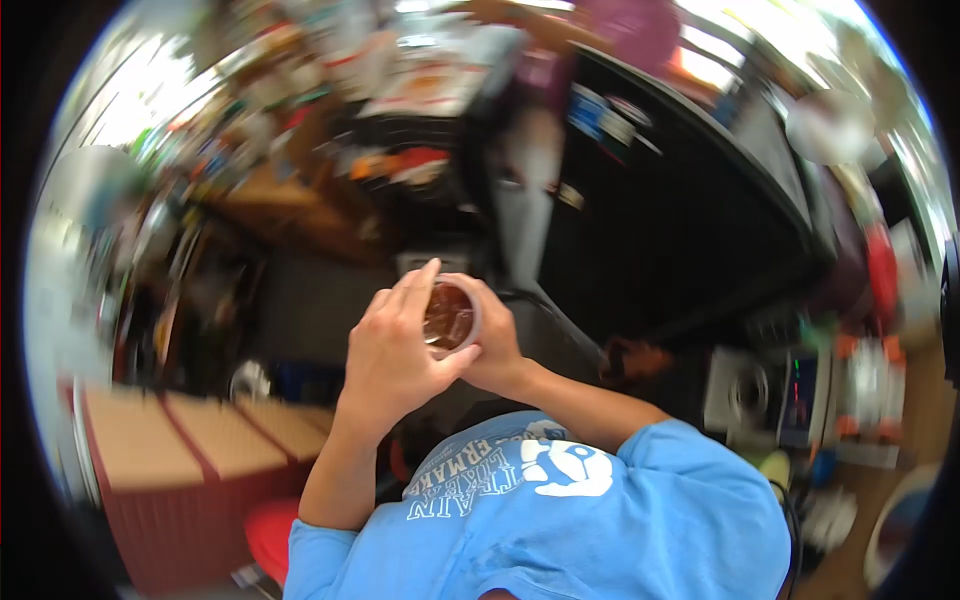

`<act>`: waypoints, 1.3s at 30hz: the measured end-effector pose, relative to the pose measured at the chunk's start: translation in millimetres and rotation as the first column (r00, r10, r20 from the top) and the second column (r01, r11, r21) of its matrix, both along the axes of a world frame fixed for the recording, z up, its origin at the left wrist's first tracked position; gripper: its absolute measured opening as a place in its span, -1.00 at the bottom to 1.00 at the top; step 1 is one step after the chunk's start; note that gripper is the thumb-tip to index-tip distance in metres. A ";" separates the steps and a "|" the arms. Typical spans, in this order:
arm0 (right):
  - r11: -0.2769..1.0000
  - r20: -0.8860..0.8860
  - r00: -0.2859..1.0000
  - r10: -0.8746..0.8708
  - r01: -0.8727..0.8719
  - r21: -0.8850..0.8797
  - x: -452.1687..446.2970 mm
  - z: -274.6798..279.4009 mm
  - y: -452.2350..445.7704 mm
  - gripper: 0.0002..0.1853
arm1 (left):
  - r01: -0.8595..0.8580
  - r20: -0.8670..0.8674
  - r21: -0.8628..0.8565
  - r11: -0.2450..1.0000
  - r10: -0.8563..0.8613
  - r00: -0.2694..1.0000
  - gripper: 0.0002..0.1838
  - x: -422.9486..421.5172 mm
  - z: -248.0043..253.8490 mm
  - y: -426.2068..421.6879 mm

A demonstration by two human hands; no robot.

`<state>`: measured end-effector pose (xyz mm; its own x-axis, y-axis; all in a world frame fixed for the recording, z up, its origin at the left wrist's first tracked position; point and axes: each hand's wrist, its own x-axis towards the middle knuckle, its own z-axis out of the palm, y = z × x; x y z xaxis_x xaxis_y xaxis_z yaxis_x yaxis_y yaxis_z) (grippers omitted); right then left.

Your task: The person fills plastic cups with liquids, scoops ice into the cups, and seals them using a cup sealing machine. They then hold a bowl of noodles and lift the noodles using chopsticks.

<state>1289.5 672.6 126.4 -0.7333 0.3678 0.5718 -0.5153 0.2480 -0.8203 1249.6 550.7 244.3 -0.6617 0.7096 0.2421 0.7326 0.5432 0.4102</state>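
Note:
Between my two hands is a clear cup (452, 315) of brown drink, with what look like ice pieces in it. I look down into it from above through its open top. My left hand (388, 345) is wrapped around its left side, thumb across the near rim and fingertips at the far rim. My right hand (497, 342) closes round the right side of the same cup, its fingers partly hidden behind it. The cup is held in front of my chest, above the blue T-shirt (560, 520).
A big black panel (680, 220) with stickers stands ahead on the right. A brown ribbed box or cabinet (190, 470) is at the lower left. Blurred shelves of goods (270, 110) fill the upper left. A white device (745, 390) sits on the right.

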 end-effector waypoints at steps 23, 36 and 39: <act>-0.074 0.684 0.535 -0.495 0.759 -0.647 335.1 -187.1 141.8 0.05 | 0.954 0.204 0.138 0.265 -0.951 0.234 -0.16 243.2 -109.9 362.9; -0.197 0.119 0.472 -0.873 -0.118 -0.973 312.5 -263.1 203.5 -0.87 | 0.974 0.092 -0.112 0.196 -0.974 0.207 -0.08 346.3 -233.8 466.3; -0.164 0.075 0.370 -0.926 -0.215 -0.963 309.6 -280.5 210.8 -0.88 | 0.978 -0.121 -0.070 0.198 -0.975 0.188 -0.09 342.9 -272.6 471.8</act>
<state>1599.2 883.4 -154.1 0.1659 0.8134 -0.5575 -0.9855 0.1572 -0.0639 1592.6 1022.5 -28.3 0.5915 0.7597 0.2700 0.7069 -0.6497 0.2794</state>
